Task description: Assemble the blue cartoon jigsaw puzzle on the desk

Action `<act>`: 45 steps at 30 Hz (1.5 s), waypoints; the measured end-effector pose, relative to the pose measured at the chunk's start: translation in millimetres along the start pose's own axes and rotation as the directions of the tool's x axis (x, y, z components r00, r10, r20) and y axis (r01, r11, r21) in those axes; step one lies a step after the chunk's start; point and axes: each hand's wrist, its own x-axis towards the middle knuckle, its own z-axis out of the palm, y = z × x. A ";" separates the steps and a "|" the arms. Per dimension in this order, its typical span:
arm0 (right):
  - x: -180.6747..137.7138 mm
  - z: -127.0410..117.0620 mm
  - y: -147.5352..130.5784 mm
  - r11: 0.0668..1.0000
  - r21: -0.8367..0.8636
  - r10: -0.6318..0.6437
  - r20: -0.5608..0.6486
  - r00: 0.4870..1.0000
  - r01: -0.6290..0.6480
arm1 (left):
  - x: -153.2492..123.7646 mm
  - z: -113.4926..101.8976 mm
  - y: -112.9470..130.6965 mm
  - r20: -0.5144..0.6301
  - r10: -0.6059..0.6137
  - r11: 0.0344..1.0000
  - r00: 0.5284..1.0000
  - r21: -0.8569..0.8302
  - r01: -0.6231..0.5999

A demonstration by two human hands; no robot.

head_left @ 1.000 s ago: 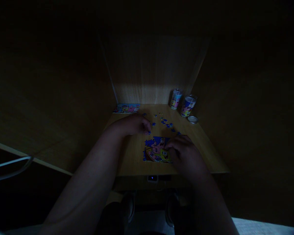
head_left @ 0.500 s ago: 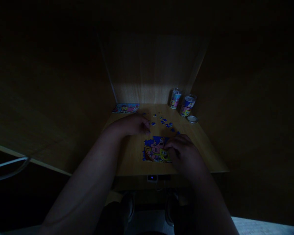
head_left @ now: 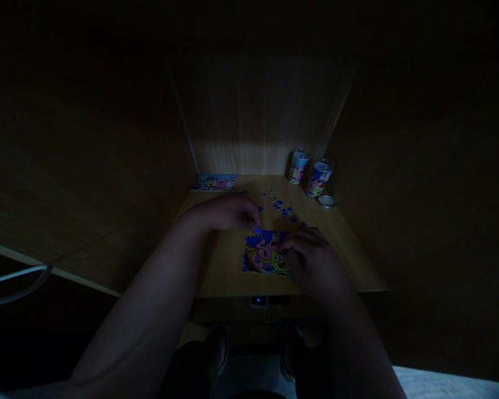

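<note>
A partly assembled cartoon jigsaw (head_left: 263,255) lies on the small wooden desk (head_left: 228,266) in dim light. My left hand (head_left: 228,212) rests palm down just above its upper left corner, fingers curled, the tips pinched at a blue piece on the puzzle's edge. My right hand (head_left: 314,260) covers the puzzle's right side, fingers bent and pressing on the pieces there. Loose blue pieces (head_left: 283,209) lie scattered beyond the puzzle.
Two printed cans (head_left: 298,166) (head_left: 319,178) stand at the back right, with a round lid (head_left: 326,201) lying beside them. A picture card (head_left: 214,182) lies at the back left. Dark wooden walls close in the desk. A small blue light (head_left: 258,301) glows under the front edge.
My left hand has slid a little to the right, onto the puzzle's upper left corner. The right hand has barely shifted.
</note>
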 end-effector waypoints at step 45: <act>0.0 2.1 -2.6 1.000 -0.017 -0.005 0.005 1.000 0.005 | 12.0 -6.8 -29.2 -0.443 -0.046 0.919 0.895 0.332 0.211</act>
